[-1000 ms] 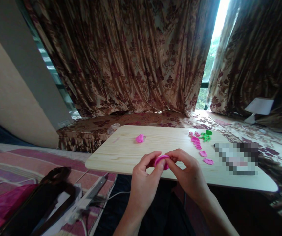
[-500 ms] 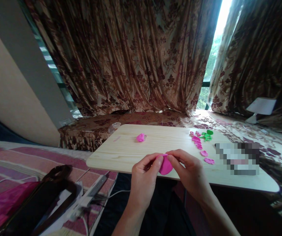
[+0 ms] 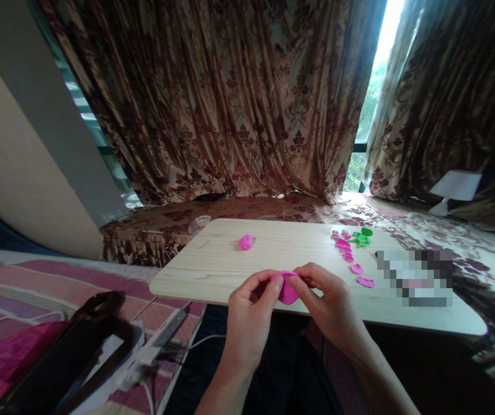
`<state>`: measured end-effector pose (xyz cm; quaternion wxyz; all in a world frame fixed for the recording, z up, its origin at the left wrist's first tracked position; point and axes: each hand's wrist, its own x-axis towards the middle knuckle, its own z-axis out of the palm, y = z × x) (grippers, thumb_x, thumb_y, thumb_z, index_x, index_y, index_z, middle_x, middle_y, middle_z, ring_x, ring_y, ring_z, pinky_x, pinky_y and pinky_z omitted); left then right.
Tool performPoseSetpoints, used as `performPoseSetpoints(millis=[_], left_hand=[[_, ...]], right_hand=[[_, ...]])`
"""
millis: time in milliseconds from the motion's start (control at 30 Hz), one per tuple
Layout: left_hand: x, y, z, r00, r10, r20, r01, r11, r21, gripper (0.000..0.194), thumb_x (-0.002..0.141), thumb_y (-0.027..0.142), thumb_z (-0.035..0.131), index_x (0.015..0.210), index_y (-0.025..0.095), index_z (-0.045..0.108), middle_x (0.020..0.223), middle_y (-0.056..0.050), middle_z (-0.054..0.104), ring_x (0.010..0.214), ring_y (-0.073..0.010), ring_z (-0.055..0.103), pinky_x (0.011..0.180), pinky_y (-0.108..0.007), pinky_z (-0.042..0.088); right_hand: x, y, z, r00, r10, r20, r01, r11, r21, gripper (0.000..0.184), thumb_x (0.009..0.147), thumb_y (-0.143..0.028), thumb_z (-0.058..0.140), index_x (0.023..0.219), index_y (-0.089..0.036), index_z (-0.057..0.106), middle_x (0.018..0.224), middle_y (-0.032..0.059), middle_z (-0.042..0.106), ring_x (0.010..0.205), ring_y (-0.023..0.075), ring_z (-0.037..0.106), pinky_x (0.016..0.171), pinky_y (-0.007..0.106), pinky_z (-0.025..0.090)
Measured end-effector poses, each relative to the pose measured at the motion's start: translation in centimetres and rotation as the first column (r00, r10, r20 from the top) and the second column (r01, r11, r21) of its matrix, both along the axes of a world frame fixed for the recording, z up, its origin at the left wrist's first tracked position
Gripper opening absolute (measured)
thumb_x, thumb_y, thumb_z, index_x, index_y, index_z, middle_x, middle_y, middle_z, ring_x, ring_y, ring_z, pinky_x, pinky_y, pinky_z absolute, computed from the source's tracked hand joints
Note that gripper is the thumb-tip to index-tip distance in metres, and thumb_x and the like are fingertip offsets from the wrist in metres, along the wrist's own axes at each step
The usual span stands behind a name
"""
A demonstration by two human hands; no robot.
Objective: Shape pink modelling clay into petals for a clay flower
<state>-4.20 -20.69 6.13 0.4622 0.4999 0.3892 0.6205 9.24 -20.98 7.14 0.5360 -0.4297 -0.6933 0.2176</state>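
Observation:
A flattened, rounded piece of pink modelling clay (image 3: pixel 288 293) is pinched between both hands at the table's near edge. My left hand (image 3: pixel 253 311) grips its left side with thumb and fingers. On the other side, my right hand (image 3: pixel 330 302) pinches it the same way, thumb toward me. Farther back on the table lies a lump of pink clay (image 3: pixel 245 242). To the right, several small flat pink clay pieces (image 3: pixel 347 253) run in a line, beside green clay pieces (image 3: pixel 363 237).
The pale wooden table (image 3: pixel 195 271) has a blurred-out object (image 3: pixel 418 278) on its right. A clear plastic container (image 3: pixel 199 223) sits behind its left corner. A power strip (image 3: pixel 161 340) and a dark bag (image 3: pixel 65 351) lie on the bed at left. A white lamp (image 3: pixel 454 187) stands at right.
The upper edge of the pink clay piece now shows wider and more curled over around the thumbs. Both hands keep their hold, nearly in place; the view has shifted slightly.

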Motion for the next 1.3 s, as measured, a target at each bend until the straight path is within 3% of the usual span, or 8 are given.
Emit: performPoseSetpoints(millis=[200, 333, 467, 667, 833, 1000, 1300], left_hand=[[-0.03, -0.10, 0.09, 0.999, -0.033, -0.005, 0.033, 0.999, -0.020, 0.018, 0.075, 0.028, 0.063, 0.088, 0.016, 0.066, 0.079, -0.002, 0.068, 0.076, -0.0131, 0.060, 0.071, -0.022, 0.045], [0.00, -0.09, 0.00, 0.996, -0.076, -0.045, 0.074, 0.996, -0.046, 0.023, 0.074, 0.030, 0.064, 0.092, 0.015, 0.065, 0.079, -0.003, 0.067, 0.069, -0.0122, 0.059, 0.065, -0.022, 0.046], [0.10, -0.09, -0.07, 0.998, -0.060, -0.024, 0.059, 0.997, -0.042, 0.020, 0.076, 0.028, 0.062, 0.092, 0.016, 0.063, 0.078, -0.001, 0.065, 0.069, -0.0103, 0.058, 0.065, -0.019, 0.045], [0.16, -0.22, 0.11, 0.991, -0.085, -0.099, 0.084, 0.996, -0.017, 0.019, 0.076, 0.028, 0.062, 0.092, 0.017, 0.064, 0.080, -0.001, 0.066, 0.073, -0.0106, 0.057, 0.068, -0.019, 0.044], [0.10, -0.13, 0.21, 0.993, -0.051, -0.109, 0.050, 0.999, -0.008, 0.019, 0.077, 0.030, 0.062, 0.089, 0.016, 0.065, 0.076, -0.001, 0.065, 0.073, -0.0123, 0.057, 0.067, -0.021, 0.044], [0.16, -0.16, 0.42, 0.992, -0.060, -0.114, 0.060, 0.998, -0.010, 0.019, 0.075, 0.029, 0.063, 0.089, 0.016, 0.065, 0.076, -0.001, 0.065, 0.071, -0.0120, 0.057, 0.066, -0.020, 0.044], [0.32, -0.06, 0.44, 0.994, -0.063, -0.088, 0.059, 0.997, -0.048, 0.019, 0.072, 0.029, 0.065, 0.086, 0.015, 0.065, 0.067, 0.000, 0.062, 0.062, -0.0104, 0.055, 0.060, -0.020, 0.043]], right_hand=[[-0.13, 0.31, 0.02, 0.999, -0.047, -0.023, 0.048, 0.998, 0.039, 0.015, 0.087, -0.025, 0.051, 0.095, -0.018, 0.062, 0.080, 0.0031, 0.062, 0.073, 0.0154, 0.058, 0.067, 0.027, 0.046], [-0.04, 0.38, 0.30, 0.999, -0.040, 0.007, 0.039, 0.996, 0.084, 0.018, 0.088, -0.025, 0.048, 0.084, -0.019, 0.064, 0.080, 0.0037, 0.062, 0.075, 0.0161, 0.058, 0.069, 0.028, 0.045], [0.02, 0.16, 0.12, 0.998, -0.051, -0.023, 0.051, 0.998, 0.027, 0.017, 0.088, -0.026, 0.049, 0.096, -0.019, 0.062, 0.085, 0.0037, 0.063, 0.079, 0.0166, 0.059, 0.070, 0.028, 0.046], [0.14, 0.19, -0.28, 0.999, -0.047, -0.003, 0.047, 0.996, 0.072, 0.011, 0.086, -0.022, 0.053, 0.085, -0.018, 0.064, 0.078, 0.0023, 0.061, 0.071, 0.0148, 0.057, 0.066, 0.026, 0.046], [0.35, 0.16, 0.00, 0.997, -0.073, -0.034, 0.076, 0.995, 0.072, 0.016, 0.088, -0.023, 0.049, 0.097, -0.019, 0.063, 0.085, 0.0037, 0.063, 0.078, 0.0159, 0.058, 0.070, 0.027, 0.046], [0.13, 0.10, 0.00, 0.999, -0.051, 0.001, 0.051, 0.996, 0.074, 0.016, 0.087, -0.025, 0.051, 0.079, -0.018, 0.063, 0.074, 0.0023, 0.060, 0.068, 0.0150, 0.056, 0.064, 0.027, 0.046], [0.44, 0.39, 0.37, 0.996, -0.089, -0.031, 0.090, 0.994, 0.067, 0.020, 0.090, -0.025, 0.045, 0.085, -0.019, 0.063, 0.080, 0.0029, 0.062, 0.076, 0.0157, 0.058, 0.069, 0.027, 0.044]])
